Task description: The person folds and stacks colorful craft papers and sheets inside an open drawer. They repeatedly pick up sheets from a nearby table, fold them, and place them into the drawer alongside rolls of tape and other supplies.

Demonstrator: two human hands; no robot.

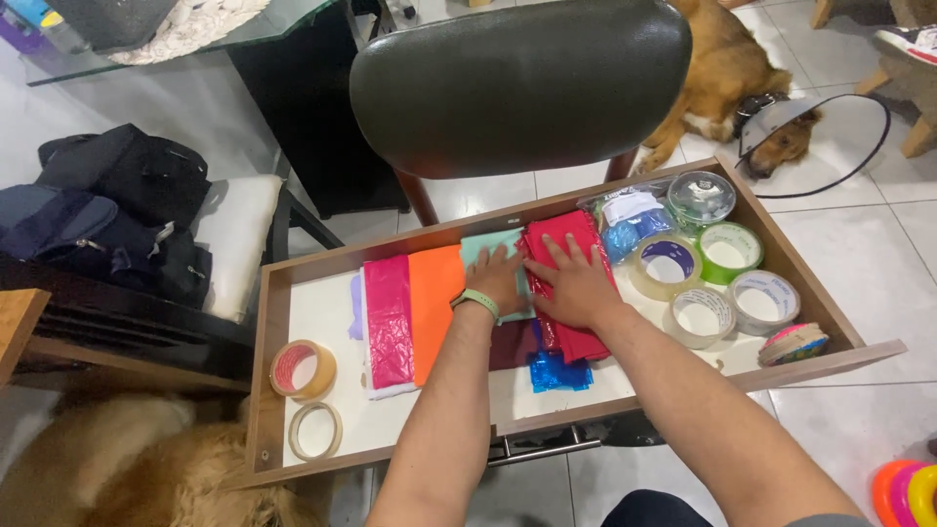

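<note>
The left hand (500,276), with a light green band (475,302) on its wrist, lies flat and palm down on a pale teal folded sheet (486,248), fingers spread, gripping nothing. Just to its right, the right hand (576,283) presses flat on a red folded sheet (566,232), fingers splayed, likewise holding nothing. Both sheets lie in the middle of an open wooden drawer (265,390), in a row with an orange sheet (433,293) and a pink sheet (387,317) to the left. A crumpled blue piece (556,373) sits near the drawer's front. At the right are several tape rolls (700,317); two more rolls (303,370) lie at the near left. Beyond the drawer stands a dark chair (517,83), and a brown dog (722,73) wearing a clear cone lies on the tiled floor.
</note>
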